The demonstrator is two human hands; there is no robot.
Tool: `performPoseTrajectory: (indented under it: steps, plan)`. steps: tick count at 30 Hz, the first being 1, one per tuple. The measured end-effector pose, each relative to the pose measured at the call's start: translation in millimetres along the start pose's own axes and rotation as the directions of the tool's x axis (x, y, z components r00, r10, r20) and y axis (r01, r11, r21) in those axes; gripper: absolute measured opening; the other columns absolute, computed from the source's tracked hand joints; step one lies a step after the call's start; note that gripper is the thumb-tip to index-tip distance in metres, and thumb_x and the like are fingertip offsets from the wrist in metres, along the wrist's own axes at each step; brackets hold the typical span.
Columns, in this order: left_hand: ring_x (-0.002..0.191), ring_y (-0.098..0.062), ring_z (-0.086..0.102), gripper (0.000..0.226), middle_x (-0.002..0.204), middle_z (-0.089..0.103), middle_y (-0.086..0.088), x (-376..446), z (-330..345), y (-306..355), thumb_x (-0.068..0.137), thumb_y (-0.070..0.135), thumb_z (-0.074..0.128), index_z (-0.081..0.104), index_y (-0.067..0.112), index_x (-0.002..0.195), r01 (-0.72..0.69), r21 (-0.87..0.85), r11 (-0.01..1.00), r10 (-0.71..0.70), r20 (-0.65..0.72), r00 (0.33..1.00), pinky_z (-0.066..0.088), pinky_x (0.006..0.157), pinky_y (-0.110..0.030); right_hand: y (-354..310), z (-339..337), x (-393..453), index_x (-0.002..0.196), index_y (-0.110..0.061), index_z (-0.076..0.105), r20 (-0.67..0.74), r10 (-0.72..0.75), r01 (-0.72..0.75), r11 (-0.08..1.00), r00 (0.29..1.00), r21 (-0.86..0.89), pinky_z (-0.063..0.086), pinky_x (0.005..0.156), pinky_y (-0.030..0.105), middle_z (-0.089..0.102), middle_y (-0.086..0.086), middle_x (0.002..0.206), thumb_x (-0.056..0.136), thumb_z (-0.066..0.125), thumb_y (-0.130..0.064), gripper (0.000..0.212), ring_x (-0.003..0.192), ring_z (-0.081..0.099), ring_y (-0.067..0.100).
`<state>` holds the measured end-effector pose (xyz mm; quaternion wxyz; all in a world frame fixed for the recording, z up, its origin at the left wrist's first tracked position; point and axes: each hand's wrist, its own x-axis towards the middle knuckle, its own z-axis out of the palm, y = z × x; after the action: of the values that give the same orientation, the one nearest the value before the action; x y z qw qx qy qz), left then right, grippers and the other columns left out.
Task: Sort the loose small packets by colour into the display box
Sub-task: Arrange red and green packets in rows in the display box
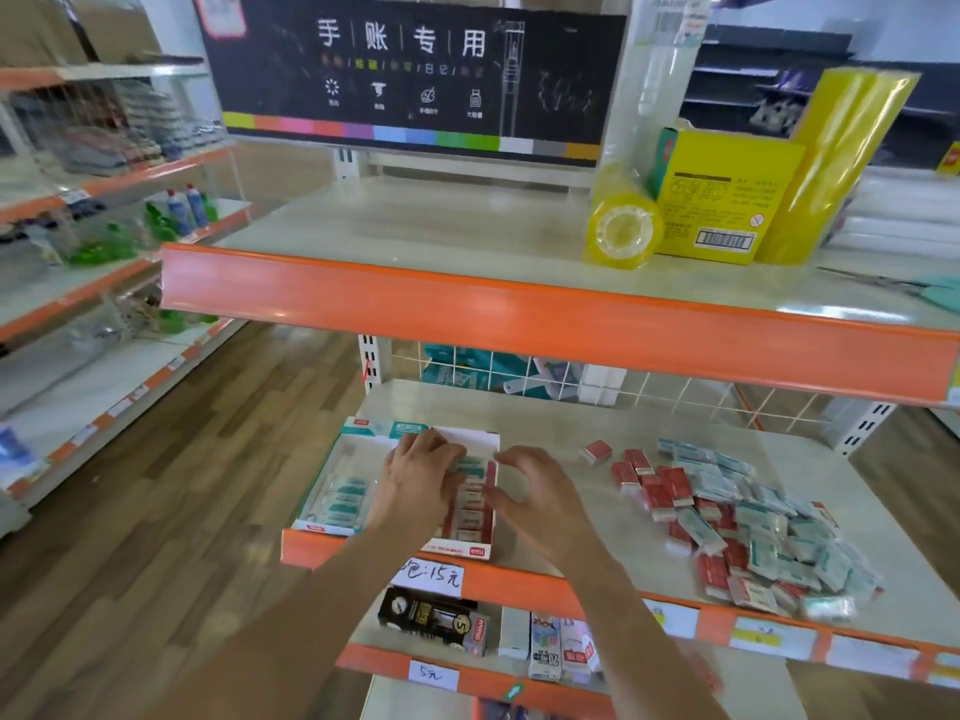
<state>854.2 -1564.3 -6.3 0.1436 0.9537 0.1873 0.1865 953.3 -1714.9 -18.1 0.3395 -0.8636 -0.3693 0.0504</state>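
Shop shelving with orange price rails fills the view, and a person works at the middle shelf (519, 418), under the overhang of the shelf above. At the shelf's front left corner sits the white display box (332, 462), its front wall flush with the orange rail. Teal packets (343, 498) lie in its left compartment; a row of red packets (470, 504) runs front to back along its right wall. The left hand (423, 472) reaches into the box with fingers bent down over the packets near the back; whether it grips one cannot be told. The right hand (535, 491) hovers just outside the box's right wall, fingers loosely curled and holding nothing. Bare shelf separates that hand from the loose packets (737, 517), a mixed red and teal heap spread toward the shelf's right front edge, with 1 red packet (597, 452) lying apart behind it. A wire grid (675, 392) closes the shelf's back. On the upper shelf stand a yellow tape roll (621, 231) and a yellow carton (722, 194).
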Motion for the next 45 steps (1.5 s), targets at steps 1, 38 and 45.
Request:
performPoseTrajectory:
  steps: [1, 38, 45]
  plan:
    - [0.115, -0.018, 0.042, 0.028, 0.123, 0.052, 0.003, -1, -2, -5, 0.092, 0.026, 0.056, 0.061, 0.025, 0.120, 0.010, 0.003, 1.000, -0.010, 0.003, 1.000, 0.037, 0.100, -0.036, -4, 3, 2, 0.127, -0.024, 0.060, 0.001, -0.009, 0.009, 1.000, 1.000, -0.020, 0.036, 0.107, 0.026, 0.054, -0.008, 0.132, 0.088, 0.069, -0.040, 0.043, 0.125, 0.045, 0.012]
    - [0.106, -0.014, 0.047, 0.023, 0.120, 0.050, 0.007, 15, -4, -92, 0.094, 0.023, 0.052, 0.060, 0.028, 0.115, 0.125, -0.141, 0.982, -0.086, 0.253, 0.964, 0.048, 0.084, -0.026, -55, 58, 31, 0.116, -0.024, 0.063, -0.088, 0.044, -0.055, 0.991, 0.995, -0.126, 0.028, 0.109, 0.022, 0.054, -0.013, 0.125, 0.093, 0.061, -0.019, 0.024, 0.112, 0.037, -0.003]
    - [0.113, -0.014, 0.043, 0.028, 0.127, 0.051, 0.006, 13, -2, -87, 0.092, 0.020, 0.056, 0.057, 0.027, 0.119, 0.117, -0.078, 0.990, -0.095, 0.244, 0.965, 0.047, 0.094, -0.030, -52, 59, 32, 0.116, -0.025, 0.063, -0.088, 0.031, -0.041, 0.993, 0.996, -0.111, 0.029, 0.108, 0.021, 0.054, -0.014, 0.124, 0.092, 0.062, -0.020, 0.024, 0.113, 0.040, -0.001]
